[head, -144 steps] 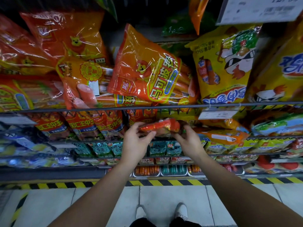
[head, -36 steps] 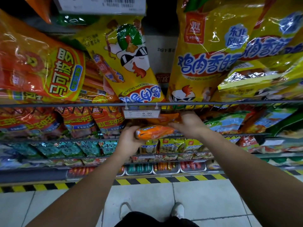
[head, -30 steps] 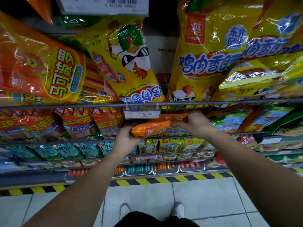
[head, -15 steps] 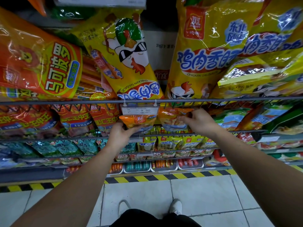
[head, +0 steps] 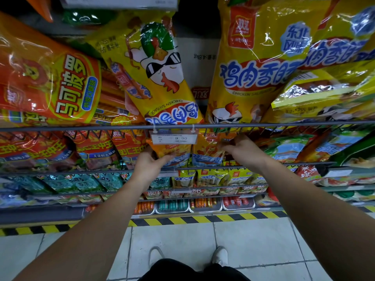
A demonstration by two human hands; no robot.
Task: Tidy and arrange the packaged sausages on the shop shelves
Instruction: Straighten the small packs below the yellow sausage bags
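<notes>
Two orange sausage packs stand side by side on the second wire shelf, just under a white price tag (head: 174, 138). My left hand (head: 151, 162) grips the left orange pack (head: 176, 152) from its left edge, thumb across the front. My right hand (head: 242, 150) pinches the top right of the right orange pack (head: 207, 152). Both packs stand upright behind the shelf's front rail (head: 263, 164).
Big yellow chicken sausage bags (head: 253, 63) and an orange bag (head: 50, 82) hang over the top rail (head: 81, 127). Red packs (head: 97, 149) sit left of my hands, green and blue ones (head: 288, 147) right. Lower shelves hold smaller packs and metal trays (head: 172, 207). A striped floor edge (head: 182, 220) runs below.
The orange pack I held flat in both hands has been turned upright and set on the second shelf. My hands have moved up and in to the shelf, each on one pack.
</notes>
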